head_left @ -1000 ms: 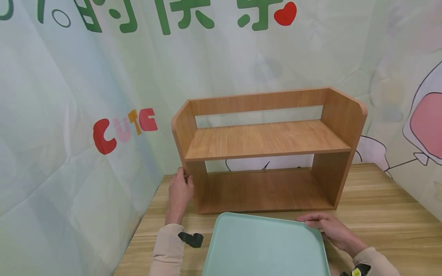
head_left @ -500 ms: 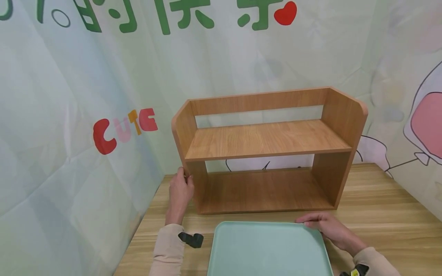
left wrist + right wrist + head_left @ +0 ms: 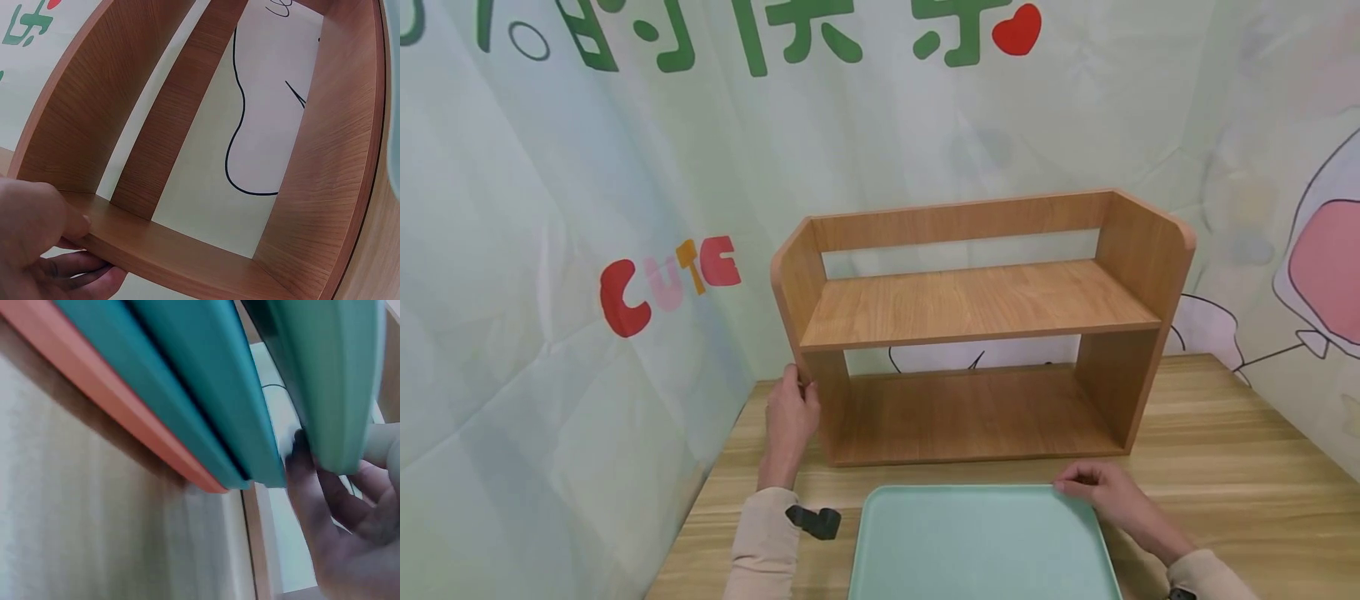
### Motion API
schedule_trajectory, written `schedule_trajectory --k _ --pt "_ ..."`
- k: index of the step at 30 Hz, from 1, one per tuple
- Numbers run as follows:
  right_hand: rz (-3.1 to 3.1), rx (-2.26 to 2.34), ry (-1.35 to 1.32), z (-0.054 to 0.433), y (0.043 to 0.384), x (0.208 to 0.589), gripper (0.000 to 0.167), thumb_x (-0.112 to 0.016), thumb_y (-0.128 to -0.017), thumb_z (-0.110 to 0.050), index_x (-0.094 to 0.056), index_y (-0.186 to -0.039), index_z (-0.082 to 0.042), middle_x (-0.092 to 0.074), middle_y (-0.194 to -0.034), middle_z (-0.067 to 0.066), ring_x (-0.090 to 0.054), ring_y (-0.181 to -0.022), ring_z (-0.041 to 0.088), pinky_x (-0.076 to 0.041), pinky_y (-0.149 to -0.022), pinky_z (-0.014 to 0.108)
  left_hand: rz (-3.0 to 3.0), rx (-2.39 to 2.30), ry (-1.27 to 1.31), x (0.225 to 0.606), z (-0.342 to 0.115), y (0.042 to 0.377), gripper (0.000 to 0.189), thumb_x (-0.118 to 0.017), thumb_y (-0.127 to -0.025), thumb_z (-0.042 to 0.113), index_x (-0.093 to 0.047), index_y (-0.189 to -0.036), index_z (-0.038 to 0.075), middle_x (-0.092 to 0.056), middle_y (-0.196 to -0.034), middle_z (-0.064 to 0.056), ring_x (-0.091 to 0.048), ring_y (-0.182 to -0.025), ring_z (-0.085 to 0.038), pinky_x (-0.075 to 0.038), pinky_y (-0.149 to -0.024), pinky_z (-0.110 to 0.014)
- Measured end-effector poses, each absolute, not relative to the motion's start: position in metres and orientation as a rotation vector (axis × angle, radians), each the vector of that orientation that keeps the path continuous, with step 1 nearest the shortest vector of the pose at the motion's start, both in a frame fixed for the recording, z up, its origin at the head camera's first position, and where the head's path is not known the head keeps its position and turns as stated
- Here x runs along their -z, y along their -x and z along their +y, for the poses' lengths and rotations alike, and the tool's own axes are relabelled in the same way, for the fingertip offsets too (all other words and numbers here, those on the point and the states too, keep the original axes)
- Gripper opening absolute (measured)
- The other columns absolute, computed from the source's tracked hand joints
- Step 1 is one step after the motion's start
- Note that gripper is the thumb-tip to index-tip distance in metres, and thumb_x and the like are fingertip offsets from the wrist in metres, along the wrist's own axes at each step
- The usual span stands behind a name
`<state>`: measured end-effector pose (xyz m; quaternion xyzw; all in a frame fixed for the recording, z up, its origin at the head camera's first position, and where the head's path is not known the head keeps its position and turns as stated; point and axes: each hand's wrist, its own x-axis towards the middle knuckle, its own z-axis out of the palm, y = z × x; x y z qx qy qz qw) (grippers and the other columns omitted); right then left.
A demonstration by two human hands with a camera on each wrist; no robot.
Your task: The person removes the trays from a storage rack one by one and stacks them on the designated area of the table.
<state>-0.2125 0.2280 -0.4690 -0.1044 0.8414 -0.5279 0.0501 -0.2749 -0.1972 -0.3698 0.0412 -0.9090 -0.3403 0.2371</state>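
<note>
A two-tier wooden desktop shelf (image 3: 981,300) stands on the table. My left hand (image 3: 792,425) grips the front edge of its left side panel; in the left wrist view the thumb lies on the inner face, with the other fingers around the outside. In front of the shelf lies a light green tray (image 3: 985,546), its near part cut off by the frame. My right hand (image 3: 1112,504) pinches the tray's far right corner, thumb on top. The right wrist view shows fingers beneath that corner, above two teal trays (image 3: 206,375) and an orange tray (image 3: 125,403) stacked below.
The wood-grain table (image 3: 1232,467) extends to both sides of the shelf. A printed cloth backdrop (image 3: 955,125) hangs close behind the shelf, and another cloth side (image 3: 550,358) closes off the left.
The light green tray has turned, its far left corner coming nearer to me, so its far edge now runs straighter along the shelf. My right fingers have shifted slightly right; the left hand stays put.
</note>
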Motion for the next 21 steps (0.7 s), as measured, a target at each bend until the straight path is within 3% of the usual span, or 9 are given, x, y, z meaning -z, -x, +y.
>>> schedule_trajectory --k 7,21 --pt "2.663 1.623 0.399 0.227 0.212 0.475 0.020 -0.068 -0.087 -0.021 -0.072 -0.093 -0.002 -0.071 -0.095 0.006 -0.058 -0.084 -0.003 -0.047 -0.070 0.020 -2.481 0.930 -0.112 0.370 -0.198 0.276 0.024 -0.049 -0.098 0.011 -0.048 -0.118 -0.001 -0.059 -0.111 -0.023 -0.062 -0.098 -0.035 -0.054 -0.077 -0.045" --pt "2.646 1.626 0.497 0.226 0.215 0.493 0.020 -0.064 -0.091 -0.021 -0.071 -0.097 -0.003 -0.071 -0.095 0.008 -0.057 -0.082 -0.002 -0.047 -0.068 0.020 -2.487 0.935 -0.126 0.372 -0.198 0.278 0.025 -0.048 -0.098 0.011 -0.047 -0.119 -0.002 -0.058 -0.111 -0.024 -0.061 -0.099 -0.035 -0.054 -0.077 -0.045"
